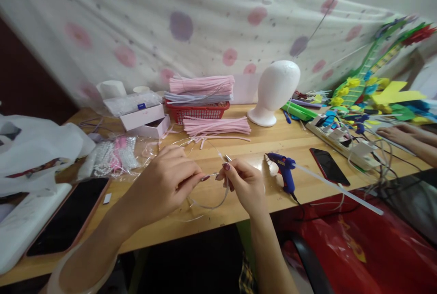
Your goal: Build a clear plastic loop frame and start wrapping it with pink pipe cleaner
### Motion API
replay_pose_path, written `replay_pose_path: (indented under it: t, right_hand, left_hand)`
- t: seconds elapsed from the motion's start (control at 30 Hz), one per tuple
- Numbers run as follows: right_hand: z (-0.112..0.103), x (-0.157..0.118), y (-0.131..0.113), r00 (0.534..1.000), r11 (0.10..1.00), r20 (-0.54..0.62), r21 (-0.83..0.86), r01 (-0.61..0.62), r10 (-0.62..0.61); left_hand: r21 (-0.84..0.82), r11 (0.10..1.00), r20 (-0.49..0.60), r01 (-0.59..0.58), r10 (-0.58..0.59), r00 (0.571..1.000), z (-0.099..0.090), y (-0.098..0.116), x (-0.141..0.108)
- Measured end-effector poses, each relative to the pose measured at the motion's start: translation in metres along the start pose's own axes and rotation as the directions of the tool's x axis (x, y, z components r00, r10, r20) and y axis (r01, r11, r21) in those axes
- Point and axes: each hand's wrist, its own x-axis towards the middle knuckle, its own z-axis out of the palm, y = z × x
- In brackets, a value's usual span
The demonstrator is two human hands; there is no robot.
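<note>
Closely, both hands work at a thin, whitish, flexible hoop

Just above the front part of the light wooden table, the left hand has thumb and fingertips pinched on a thin silvery strand. The right hand meets it from the other side, its fingers closed on the hoop, which hangs in a loop between the hands. To the right lie a blue plastic glue gun with a long translucent stick and a black phone with a red edge. Behind the hands, pink fuzzy stems lie before a red plastic basket, near a white foam head. At left, clear bags of white beads sit near a large dark-screened phone. Another person's hands rest at far right.
</note>
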Motion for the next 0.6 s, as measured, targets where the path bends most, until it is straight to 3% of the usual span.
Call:
replay_pose_path:
  t: [0.13,0.2,0.27,0.33,0.4,0.43,0.47,0.53,0.6]
  right_hand:
    - [0.002,-0.002,-0.001,0.998,0.996,-0.030,-0.083,0.044,-0.047]
    - [0.004,-0.003,0.002,0.996,0.997,-0.076,-0.065,0.040,-0.045]
    - [0.007,-0.002,0.008,0.988,1.000,-0.155,-0.008,0.021,-0.022]
    - [0.011,-0.001,0.016,0.971,0.997,-0.237,0.073,-0.001,0.018]
    - [0.013,0.002,0.025,0.946,0.982,-0.311,0.184,-0.031,0.088]
    - [0.014,0.005,0.030,0.933,0.965,-0.335,0.257,-0.047,0.135]
    - [0.014,0.007,0.033,0.919,0.939,-0.346,0.337,-0.066,0.188]
    - [0.013,0.012,0.039,0.895,0.864,-0.329,0.492,-0.109,0.300]
    - [0.011,0.017,0.040,0.876,0.790,-0.292,0.595,-0.148,0.384]
  left_hand:
    - [0.052,0.998,-0.035,-0.019,0.021,0.999,0.000,-0.001,0.001]
    - [0.144,0.989,-0.171,-0.015,0.039,0.984,0.004,0.001,-0.001]
    - [0.231,0.973,-0.377,0.022,0.069,0.923,0.014,0.008,-0.008]
    - [0.203,0.978,-0.523,0.041,0.073,0.849,0.028,0.019,-0.019]
    - [0.058,0.998,-0.504,0.024,0.009,0.864,0.042,0.029,-0.031]
    - [0.039,0.997,-0.533,0.062,-0.032,0.846,0.048,0.032,-0.036]
    - [0.016,0.993,-0.568,0.116,-0.087,0.819,0.053,0.033,-0.040]
    - [-0.084,0.964,-0.654,0.252,-0.245,0.716,0.055,0.027,-0.042]
    - [-0.242,0.906,-0.665,0.347,-0.416,0.620,0.049,0.015,-0.039]
